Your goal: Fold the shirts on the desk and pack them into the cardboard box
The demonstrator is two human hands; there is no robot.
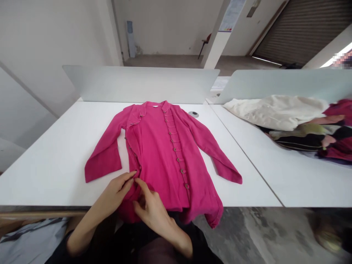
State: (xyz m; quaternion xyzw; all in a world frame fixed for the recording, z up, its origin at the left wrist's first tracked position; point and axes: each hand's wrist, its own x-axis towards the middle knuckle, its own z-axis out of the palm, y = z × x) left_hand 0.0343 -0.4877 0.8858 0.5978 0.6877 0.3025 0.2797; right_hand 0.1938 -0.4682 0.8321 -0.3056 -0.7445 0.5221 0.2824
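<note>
A bright pink long-sleeved shirt (162, 157) lies unbuttoned on the white table (63, 146), its collar at the far side and its hem hanging over the near edge. Dark round buttons and loops run down both front edges. At the lower part of its left front edge, my left hand (118, 189) pinches the cloth close to a button. Right beside it, my right hand (152, 209) holds the same edge, index finger near the left fingertips and thumb lower down. The cloth between my fingers is partly hidden.
A heap of clothes (297, 128), with a white piece (277, 110) on top, lies on the adjoining table to the right. Frosted divider panels (148, 86) stand along the back edge. A grommet (193, 114) sits beyond the right shoulder.
</note>
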